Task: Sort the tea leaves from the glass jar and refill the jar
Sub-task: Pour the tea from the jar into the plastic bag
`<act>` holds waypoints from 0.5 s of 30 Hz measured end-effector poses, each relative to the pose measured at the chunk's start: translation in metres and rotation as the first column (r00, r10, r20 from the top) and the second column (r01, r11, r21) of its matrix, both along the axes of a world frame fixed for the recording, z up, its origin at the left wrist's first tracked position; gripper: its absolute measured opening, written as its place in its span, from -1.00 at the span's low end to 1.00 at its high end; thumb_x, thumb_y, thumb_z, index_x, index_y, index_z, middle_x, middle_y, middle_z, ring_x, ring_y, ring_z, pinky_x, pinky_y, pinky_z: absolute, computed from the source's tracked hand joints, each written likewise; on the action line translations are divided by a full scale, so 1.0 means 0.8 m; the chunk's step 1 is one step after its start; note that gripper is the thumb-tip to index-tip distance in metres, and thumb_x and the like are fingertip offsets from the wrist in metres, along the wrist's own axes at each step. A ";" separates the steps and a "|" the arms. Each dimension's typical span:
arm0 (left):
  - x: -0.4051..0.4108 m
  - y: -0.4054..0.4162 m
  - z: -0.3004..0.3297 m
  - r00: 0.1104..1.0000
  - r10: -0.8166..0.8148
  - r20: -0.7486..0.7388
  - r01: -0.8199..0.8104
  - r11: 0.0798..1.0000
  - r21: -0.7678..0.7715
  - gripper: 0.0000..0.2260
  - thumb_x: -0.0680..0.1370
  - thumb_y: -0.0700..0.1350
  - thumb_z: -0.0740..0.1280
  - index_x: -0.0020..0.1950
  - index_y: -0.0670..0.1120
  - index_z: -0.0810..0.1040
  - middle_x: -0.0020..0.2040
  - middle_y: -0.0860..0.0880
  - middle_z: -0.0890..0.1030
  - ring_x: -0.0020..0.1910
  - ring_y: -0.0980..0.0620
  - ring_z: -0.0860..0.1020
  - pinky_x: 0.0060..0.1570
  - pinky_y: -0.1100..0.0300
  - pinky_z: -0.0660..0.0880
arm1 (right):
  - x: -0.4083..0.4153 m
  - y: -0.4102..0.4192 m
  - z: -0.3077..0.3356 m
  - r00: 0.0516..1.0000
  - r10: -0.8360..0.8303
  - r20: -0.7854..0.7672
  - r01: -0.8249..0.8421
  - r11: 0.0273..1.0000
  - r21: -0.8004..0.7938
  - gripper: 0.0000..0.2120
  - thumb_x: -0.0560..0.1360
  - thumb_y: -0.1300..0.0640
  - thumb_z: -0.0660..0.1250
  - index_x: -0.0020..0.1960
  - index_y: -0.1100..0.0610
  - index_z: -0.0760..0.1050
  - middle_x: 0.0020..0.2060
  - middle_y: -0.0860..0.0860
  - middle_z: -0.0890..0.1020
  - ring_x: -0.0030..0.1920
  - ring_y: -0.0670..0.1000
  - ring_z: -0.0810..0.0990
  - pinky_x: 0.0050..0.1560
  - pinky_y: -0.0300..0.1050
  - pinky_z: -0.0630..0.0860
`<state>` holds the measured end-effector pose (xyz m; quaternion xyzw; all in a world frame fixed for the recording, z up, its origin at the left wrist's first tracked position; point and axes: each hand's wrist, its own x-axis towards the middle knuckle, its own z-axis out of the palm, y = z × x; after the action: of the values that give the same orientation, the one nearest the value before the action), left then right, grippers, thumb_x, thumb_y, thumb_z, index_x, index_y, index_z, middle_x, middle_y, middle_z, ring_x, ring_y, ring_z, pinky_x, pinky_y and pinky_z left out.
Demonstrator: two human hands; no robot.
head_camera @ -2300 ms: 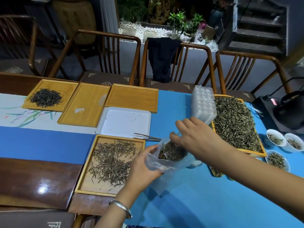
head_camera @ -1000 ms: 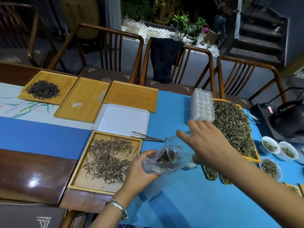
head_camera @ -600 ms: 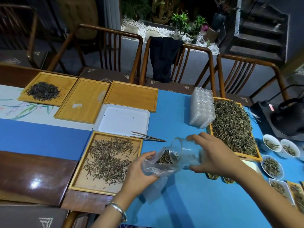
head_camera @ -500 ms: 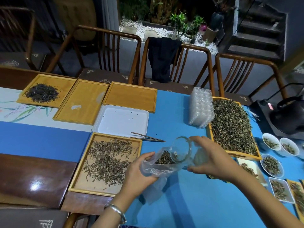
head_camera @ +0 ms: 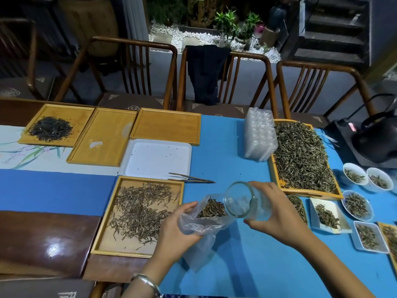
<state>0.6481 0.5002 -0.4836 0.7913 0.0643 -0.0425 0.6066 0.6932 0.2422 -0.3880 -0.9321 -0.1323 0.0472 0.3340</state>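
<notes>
My right hand [head_camera: 277, 214] grips a clear glass jar [head_camera: 242, 201], tipped on its side with its open mouth facing left toward a plastic bag. The jar looks empty. My left hand [head_camera: 178, 229] holds the clear plastic bag [head_camera: 199, 224] open from below; brown tea leaves [head_camera: 212, 208] lie inside it near the jar's mouth. Jar rim and bag opening touch or nearly touch. A wooden tray [head_camera: 103, 244] with spread brown tea leaves lies just left of the bag.
Tweezers [head_camera: 191, 179] lie at the white tray [head_camera: 159, 158]. Wooden trays [head_camera: 165, 127] line the far side, one with dark tea [head_camera: 50, 129]. To the right: stacked plastic containers [head_camera: 260, 134], a big tray of green tea [head_camera: 300, 155], small bowls [head_camera: 356, 205], a black kettle [head_camera: 378, 138]. Chairs stand behind.
My right hand left the bag, took the glass jar from the table and tipped it sideways, bringing its mouth to the bag's opening. My left hand has kept holding the bag.
</notes>
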 end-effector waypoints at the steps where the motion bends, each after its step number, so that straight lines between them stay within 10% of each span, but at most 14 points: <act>1: 0.000 -0.001 0.000 1.000 0.002 0.004 -0.002 1.000 0.014 -0.34 0.12 0.15 0.64 0.11 0.53 0.47 0.11 0.43 0.58 0.07 0.37 0.59 0.04 0.47 0.49 | 0.003 0.000 0.005 1.000 0.020 0.012 -0.020 0.998 -0.051 -0.26 0.20 0.00 0.52 0.30 -0.25 0.30 0.15 -0.15 0.41 0.20 -0.10 0.42 0.19 -0.13 0.38; 9: 0.001 -0.006 0.001 1.000 0.014 -0.011 -0.015 0.999 -0.052 -0.40 0.12 0.13 0.64 0.11 0.38 0.55 0.12 0.37 0.60 0.10 0.32 0.60 0.10 0.40 0.51 | 0.023 0.011 0.030 0.981 0.129 0.148 -0.087 0.962 -0.259 -0.26 0.20 0.01 0.49 0.35 -0.06 0.35 0.16 -0.01 0.45 0.19 0.08 0.40 0.25 -0.07 0.30; 15: 0.005 -0.012 0.001 0.999 0.042 -0.001 -0.041 0.996 -0.075 -0.40 0.14 0.07 0.65 0.14 0.30 0.57 0.10 0.31 0.64 0.08 0.28 0.62 0.10 0.31 0.55 | 0.043 0.043 0.041 0.826 0.390 0.407 -0.027 0.749 -0.662 -0.25 0.09 0.34 0.48 0.26 0.02 0.48 0.13 0.20 0.53 0.21 0.22 0.36 0.41 0.28 0.06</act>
<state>0.6520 0.4909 -0.4825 0.7664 0.0789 -0.0321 0.6367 0.7274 0.2764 -0.3550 -0.9433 -0.3017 -0.1272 -0.0542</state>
